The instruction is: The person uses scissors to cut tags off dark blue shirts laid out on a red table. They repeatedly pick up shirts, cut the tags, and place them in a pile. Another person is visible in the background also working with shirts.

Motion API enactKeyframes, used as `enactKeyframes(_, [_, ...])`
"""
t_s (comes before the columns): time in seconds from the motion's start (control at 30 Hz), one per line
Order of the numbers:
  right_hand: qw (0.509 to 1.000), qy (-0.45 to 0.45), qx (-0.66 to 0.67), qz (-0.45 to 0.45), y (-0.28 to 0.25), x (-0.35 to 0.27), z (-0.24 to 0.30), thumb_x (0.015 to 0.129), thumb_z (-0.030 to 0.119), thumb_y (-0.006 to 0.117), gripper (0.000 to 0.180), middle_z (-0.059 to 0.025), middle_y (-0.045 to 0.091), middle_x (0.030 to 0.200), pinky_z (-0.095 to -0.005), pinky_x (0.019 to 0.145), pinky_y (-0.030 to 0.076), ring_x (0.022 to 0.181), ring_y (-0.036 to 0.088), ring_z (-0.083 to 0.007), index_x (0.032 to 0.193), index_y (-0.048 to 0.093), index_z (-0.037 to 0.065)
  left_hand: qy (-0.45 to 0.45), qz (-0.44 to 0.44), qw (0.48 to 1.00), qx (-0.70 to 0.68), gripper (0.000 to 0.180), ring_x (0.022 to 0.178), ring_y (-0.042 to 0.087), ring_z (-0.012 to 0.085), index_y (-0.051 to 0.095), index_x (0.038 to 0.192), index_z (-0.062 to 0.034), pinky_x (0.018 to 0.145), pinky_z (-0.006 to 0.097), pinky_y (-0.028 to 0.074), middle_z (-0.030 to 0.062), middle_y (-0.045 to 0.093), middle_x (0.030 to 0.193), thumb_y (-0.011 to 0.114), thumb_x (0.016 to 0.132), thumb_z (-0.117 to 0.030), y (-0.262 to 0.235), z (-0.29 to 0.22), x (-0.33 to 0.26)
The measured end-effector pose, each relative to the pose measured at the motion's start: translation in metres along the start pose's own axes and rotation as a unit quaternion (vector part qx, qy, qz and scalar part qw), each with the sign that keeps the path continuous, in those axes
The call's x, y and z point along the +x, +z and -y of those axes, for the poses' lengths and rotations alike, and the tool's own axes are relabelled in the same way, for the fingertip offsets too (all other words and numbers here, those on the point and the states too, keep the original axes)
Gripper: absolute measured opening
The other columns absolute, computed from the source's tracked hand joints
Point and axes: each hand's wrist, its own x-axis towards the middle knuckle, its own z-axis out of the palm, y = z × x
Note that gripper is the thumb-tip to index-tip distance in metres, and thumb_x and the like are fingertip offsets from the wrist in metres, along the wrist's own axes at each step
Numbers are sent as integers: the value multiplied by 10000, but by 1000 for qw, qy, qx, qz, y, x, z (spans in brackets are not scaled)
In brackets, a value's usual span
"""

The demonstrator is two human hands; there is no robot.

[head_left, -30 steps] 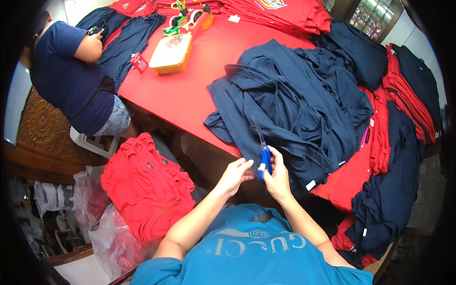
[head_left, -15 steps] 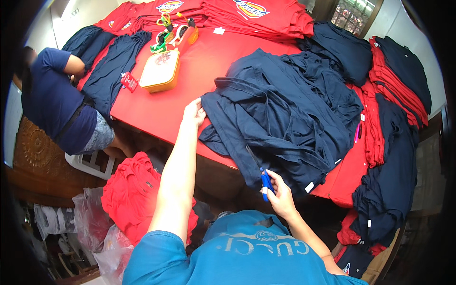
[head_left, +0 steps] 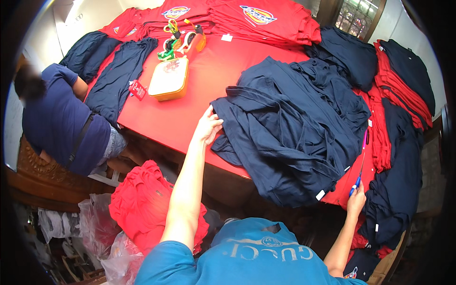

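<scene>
My left hand [head_left: 209, 127] pinches the left edge of a navy garment [head_left: 285, 133] that lies in a loose, crumpled heap over the front of the red table. At the heap's right front side, my right hand [head_left: 356, 203] grips blue-handled scissors [head_left: 354, 187]. Their blades point away from me over the red surface, beside a slim pink tool [head_left: 365, 140]. A small white tag [head_left: 320, 194] sticks out from the heap's front edge.
A yellow box [head_left: 168, 78] and tape dispensers [head_left: 190, 45] stand on the red table [head_left: 209, 61]. Folded red shirts [head_left: 261, 23] line the back, and stacked garments [head_left: 401, 80] the right. A co-worker [head_left: 64, 114] is at the left; red cloth [head_left: 142, 204] lies below.
My right hand has carried the scissors from the heap's front edge out to its right side. My left hand keeps its hold on the garment's edge. The co-worker has shifted posture.
</scene>
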Motion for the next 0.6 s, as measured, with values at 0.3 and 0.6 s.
enactKeyframes(0.3, [986,-80,-141,-32,21,14,-31,857,72,648,335,-254,664,1010,-481,820,492,949,644,-415,1169,596,-39,27,-3,999,20,825,992,606,158,182,1550,-104,922,313,482,76,602,1157,539,839,113,3,-4,-5])
enactKeyframes(0.6, [818,133,216,516,23,-116,71,822,330,757,476,-146,716,889,-312,602,569,678,687,-187,1086,681,-60,190,-196,904,328,328,820,632,195,589,1089,-18,725,331,518,45,620,955,757,829,-129,-37,22,56])
